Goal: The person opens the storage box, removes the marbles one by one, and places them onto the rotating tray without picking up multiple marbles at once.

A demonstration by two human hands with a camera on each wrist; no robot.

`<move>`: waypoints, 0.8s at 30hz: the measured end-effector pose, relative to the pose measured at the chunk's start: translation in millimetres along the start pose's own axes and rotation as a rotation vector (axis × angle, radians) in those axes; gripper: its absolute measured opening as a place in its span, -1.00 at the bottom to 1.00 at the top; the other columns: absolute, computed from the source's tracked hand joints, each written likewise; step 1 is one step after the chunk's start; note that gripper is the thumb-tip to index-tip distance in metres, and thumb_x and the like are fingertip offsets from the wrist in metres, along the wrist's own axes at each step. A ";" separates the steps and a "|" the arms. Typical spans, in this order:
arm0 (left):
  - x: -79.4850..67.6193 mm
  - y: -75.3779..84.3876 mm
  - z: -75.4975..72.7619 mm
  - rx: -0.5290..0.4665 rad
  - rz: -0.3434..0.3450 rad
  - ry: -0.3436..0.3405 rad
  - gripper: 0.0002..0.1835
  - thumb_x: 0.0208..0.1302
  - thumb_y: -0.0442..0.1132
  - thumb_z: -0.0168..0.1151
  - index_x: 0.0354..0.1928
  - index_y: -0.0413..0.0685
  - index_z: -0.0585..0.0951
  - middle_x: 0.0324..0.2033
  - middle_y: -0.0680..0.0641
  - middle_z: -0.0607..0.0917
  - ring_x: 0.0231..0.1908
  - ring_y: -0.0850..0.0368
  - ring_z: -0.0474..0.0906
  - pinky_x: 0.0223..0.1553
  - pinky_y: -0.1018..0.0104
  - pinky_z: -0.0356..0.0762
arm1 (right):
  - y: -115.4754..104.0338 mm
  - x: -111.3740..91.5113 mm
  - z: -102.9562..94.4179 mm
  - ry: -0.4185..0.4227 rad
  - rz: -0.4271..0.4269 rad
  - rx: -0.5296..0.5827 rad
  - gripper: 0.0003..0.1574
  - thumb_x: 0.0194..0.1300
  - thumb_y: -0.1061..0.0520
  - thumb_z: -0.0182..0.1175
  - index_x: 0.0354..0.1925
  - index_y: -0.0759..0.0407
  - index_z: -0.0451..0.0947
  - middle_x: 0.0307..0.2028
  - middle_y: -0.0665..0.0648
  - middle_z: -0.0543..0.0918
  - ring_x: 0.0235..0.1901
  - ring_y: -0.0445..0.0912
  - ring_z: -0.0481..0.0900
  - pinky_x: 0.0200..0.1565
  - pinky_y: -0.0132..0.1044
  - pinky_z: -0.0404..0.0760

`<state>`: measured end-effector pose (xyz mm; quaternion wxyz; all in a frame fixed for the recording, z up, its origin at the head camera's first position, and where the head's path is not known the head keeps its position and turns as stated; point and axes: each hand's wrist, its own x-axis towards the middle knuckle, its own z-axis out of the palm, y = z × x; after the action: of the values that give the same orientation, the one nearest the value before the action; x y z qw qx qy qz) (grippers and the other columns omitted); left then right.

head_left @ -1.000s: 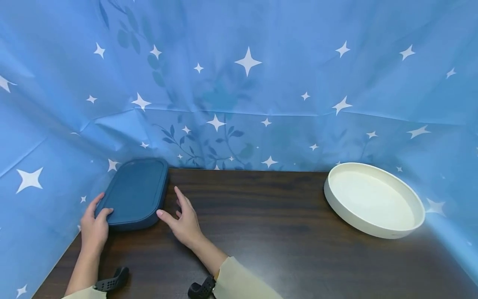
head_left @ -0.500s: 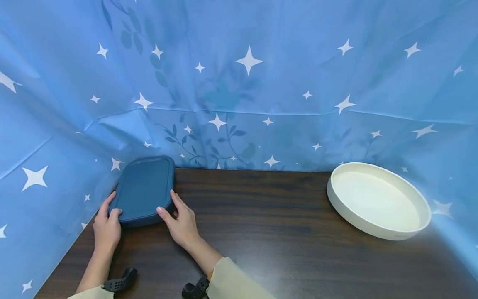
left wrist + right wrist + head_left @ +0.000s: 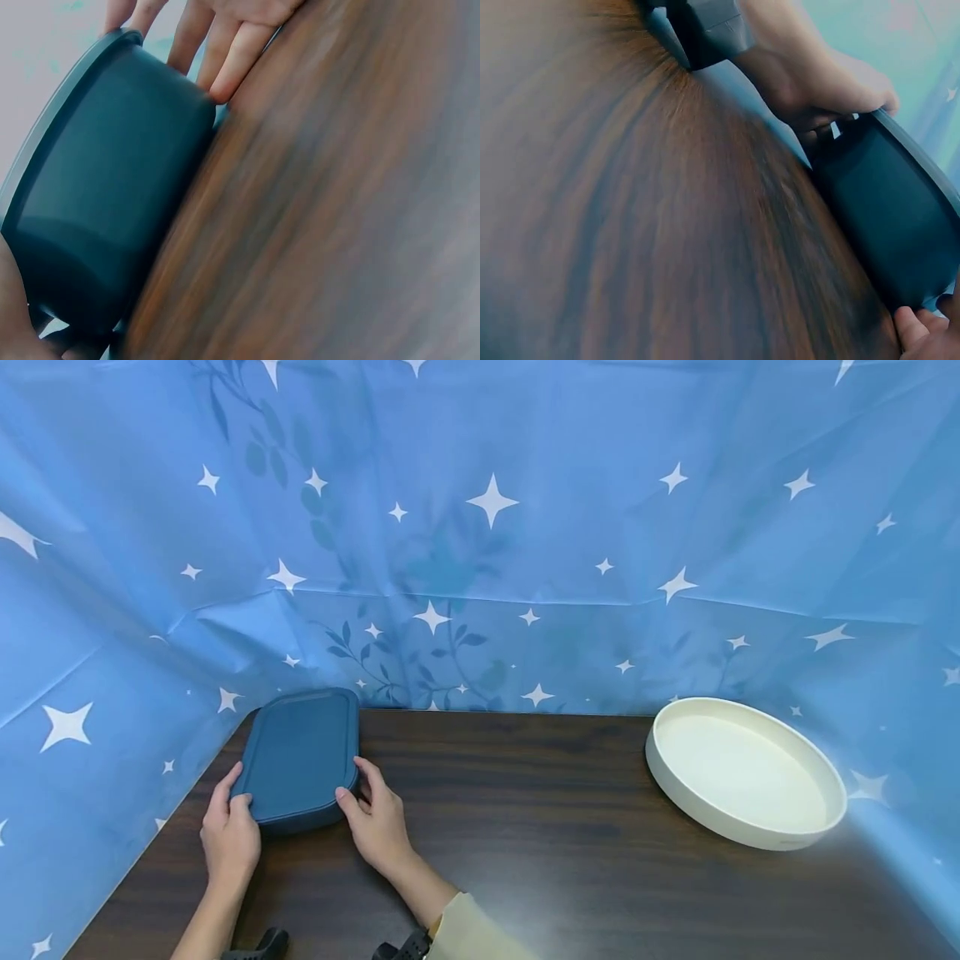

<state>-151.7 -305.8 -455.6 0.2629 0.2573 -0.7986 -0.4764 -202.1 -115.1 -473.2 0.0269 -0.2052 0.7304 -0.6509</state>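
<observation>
A dark blue rectangular storage box (image 3: 303, 756) with rounded corners and a flat, lid-like top sits at the table's left rear. At its near left corner, my left hand (image 3: 231, 835) grips it, thumb over the top edge and fingers along the side. My right hand (image 3: 381, 827) holds the near right corner, its thumb on the rim. From the left wrist, the box's near wall (image 3: 112, 172) shows between both hands, the right hand's fingers (image 3: 225, 52) at the far end. In the right wrist view, the left hand (image 3: 832, 82) holds the opposite end. Whether the base touches the table is unclear.
A round cream tray (image 3: 660, 768) with a raised rim stands at the right of the dark wooden table (image 3: 510, 810). Blue star-patterned cloth (image 3: 480, 552) hangs behind and along both sides. Black wrist straps (image 3: 262, 943) are on the forearms.
My right hand has come in from beside the box to hold its near right corner. The box has shifted slightly right, with the left hand staying on it. The head view also moved a little.
</observation>
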 end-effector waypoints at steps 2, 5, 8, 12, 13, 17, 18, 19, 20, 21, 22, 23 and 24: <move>-2.3 2.6 3.6 -0.008 0.005 0.005 -0.41 0.53 -0.17 -0.33 0.54 0.21 0.26 0.52 -0.17 0.28 0.48 -0.21 0.22 0.44 -0.30 0.13 | -0.7 -1.3 -3.4 0.013 0.000 0.005 -0.37 0.53 -0.16 0.07 0.48 -0.21 0.25 0.44 0.07 0.42 0.38 -0.01 0.47 0.24 -0.22 0.58; -6.8 4.6 9.3 0.011 0.018 0.009 -0.42 0.52 -0.18 -0.31 0.53 0.22 0.29 0.33 -0.30 0.51 0.10 -0.19 0.54 0.23 -0.14 0.35 | -1.3 -4.5 -8.5 0.031 -0.006 0.007 -0.37 0.53 -0.14 0.08 0.48 -0.19 0.27 0.42 0.13 0.46 0.36 0.01 0.49 0.25 -0.16 0.58; -12.6 6.3 14.1 0.049 0.022 0.025 -0.43 0.51 -0.19 -0.28 0.51 0.25 0.33 -0.27 -0.22 0.58 -0.50 0.00 0.35 -0.18 0.12 0.32 | -1.4 -9.0 -13.7 0.038 -0.014 0.007 -0.37 0.53 -0.13 0.09 0.48 -0.15 0.27 0.40 0.16 0.47 0.35 0.03 0.50 0.24 -0.14 0.59; -16.2 9.6 20.5 0.071 0.041 0.023 -0.43 0.50 -0.19 -0.25 0.49 0.29 0.36 -0.64 -0.01 0.31 -0.71 0.13 0.12 -0.46 0.21 0.20 | -0.6 -12.7 -21.9 0.063 -0.023 0.002 -0.37 0.53 -0.12 0.09 0.47 -0.13 0.28 0.38 0.19 0.50 0.34 0.03 0.52 0.23 -0.11 0.59; -17.0 10.5 22.3 0.070 0.047 0.018 -0.43 0.50 -0.19 -0.25 0.49 0.29 0.36 -0.69 0.02 0.28 -0.72 0.15 0.12 -0.50 0.21 0.19 | 0.0 -13.6 -24.2 0.068 -0.023 -0.001 -0.37 0.53 -0.12 0.09 0.47 -0.13 0.28 0.38 0.19 0.50 0.34 0.03 0.52 0.23 -0.11 0.60; -22.7 14.3 30.0 0.053 0.053 -0.001 -0.43 0.49 -0.21 -0.23 0.48 0.30 0.36 -0.76 0.06 0.24 -0.75 0.14 0.11 -0.60 0.21 0.18 | 1.2 -18.0 -34.4 0.085 -0.017 0.000 -0.37 0.52 -0.11 0.10 0.47 -0.13 0.29 0.38 0.18 0.49 0.34 0.04 0.52 0.23 -0.08 0.59; -24.5 15.3 32.0 0.049 0.051 -0.004 -0.43 0.49 -0.21 -0.23 0.48 0.30 0.36 -0.76 0.06 0.24 -0.76 0.13 0.11 -0.62 0.21 0.18 | 1.5 -19.2 -37.1 0.088 -0.016 0.001 -0.37 0.52 -0.10 0.10 0.47 -0.13 0.29 0.38 0.18 0.49 0.34 0.04 0.52 0.23 -0.07 0.59; -26.6 16.3 33.9 0.045 0.047 -0.009 -0.42 0.48 -0.22 -0.23 0.48 0.30 0.36 -0.76 0.06 0.25 -0.76 0.13 0.11 -0.64 0.22 0.17 | 1.7 -20.6 -39.8 0.091 -0.014 0.003 -0.37 0.52 -0.10 0.10 0.47 -0.12 0.29 0.38 0.18 0.49 0.34 0.05 0.52 0.23 -0.06 0.59; -28.6 17.1 36.0 0.039 0.043 -0.013 -0.42 0.48 -0.22 -0.22 0.48 0.31 0.36 -0.77 0.05 0.26 -0.77 0.13 0.11 -0.67 0.22 0.17 | 1.9 -22.1 -42.5 0.094 -0.013 0.003 -0.37 0.52 -0.10 0.10 0.47 -0.12 0.29 0.38 0.19 0.49 0.34 0.06 0.52 0.23 -0.06 0.59; -30.5 18.1 38.0 0.036 0.040 -0.017 -0.41 0.47 -0.23 -0.22 0.48 0.32 0.36 -0.76 0.05 0.27 -0.78 0.12 0.12 -0.68 0.22 0.17 | 2.3 -23.5 -45.2 0.098 -0.012 0.002 -0.37 0.52 -0.09 0.10 0.47 -0.12 0.29 0.38 0.19 0.49 0.34 0.06 0.52 0.23 -0.05 0.59; -32.2 19.2 40.1 0.033 0.040 -0.023 -0.41 0.47 -0.24 -0.22 0.48 0.32 0.36 -0.74 0.04 0.28 -0.77 0.12 0.12 -0.67 0.23 0.18 | 2.4 -25.0 -48.2 0.102 -0.010 0.002 -0.37 0.52 -0.09 0.10 0.47 -0.11 0.29 0.38 0.20 0.49 0.34 0.07 0.52 0.23 -0.05 0.59; -33.6 20.2 42.3 0.031 0.040 -0.028 -0.41 0.47 -0.24 -0.21 0.48 0.33 0.36 -0.71 0.03 0.29 -0.76 0.12 0.13 -0.65 0.23 0.19 | 2.7 -26.5 -51.1 0.109 -0.008 0.000 -0.38 0.52 -0.09 0.11 0.46 -0.11 0.30 0.38 0.20 0.49 0.34 0.08 0.52 0.23 -0.05 0.59; -34.8 21.4 44.6 0.030 0.041 -0.033 -0.41 0.47 -0.24 -0.20 0.48 0.33 0.36 -0.69 0.03 0.29 -0.75 0.12 0.13 -0.64 0.23 0.19 | 2.9 -27.7 -54.1 0.114 -0.008 0.000 -0.38 0.52 -0.08 0.11 0.46 -0.11 0.30 0.38 0.21 0.49 0.34 0.08 0.52 0.22 -0.04 0.59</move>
<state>-159.4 -246.1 -460.7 0.2555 0.2369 -0.8149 -0.4631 -194.1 -54.8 -474.2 -0.0172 -0.1706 0.7299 -0.6617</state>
